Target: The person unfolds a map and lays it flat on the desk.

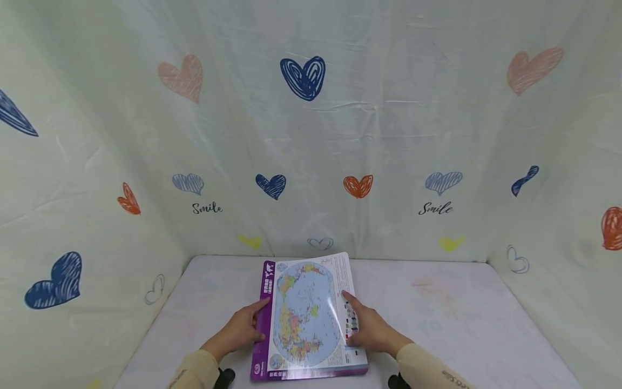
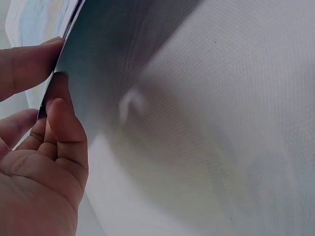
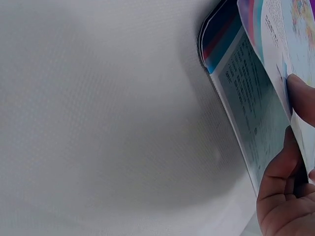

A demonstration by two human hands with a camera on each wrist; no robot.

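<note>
A glossy world map sheet (image 1: pixel 311 313) with a purple border lies turned sideways at the front middle of the table. My left hand (image 1: pixel 241 327) pinches its purple left edge, some fingers on top and others underneath. In the left wrist view the left hand (image 2: pixel 44 157) grips the edge, which is raised off the tabletop. My right hand (image 1: pixel 371 327) holds the opposite edge. The right wrist view shows the right hand (image 3: pixel 290 191) pinching the upper map sheet, bent away from another printed sheet (image 3: pixel 246 93) with text below it. That lower sheet's far part is hidden.
A white patterned cloth covers the table (image 1: pixel 437 313). A pale curtain (image 1: pixel 398 129) printed with hearts and the word "Smile" encloses the back and both sides. Dark wrist straps (image 1: pixel 224 378) show by the sleeves.
</note>
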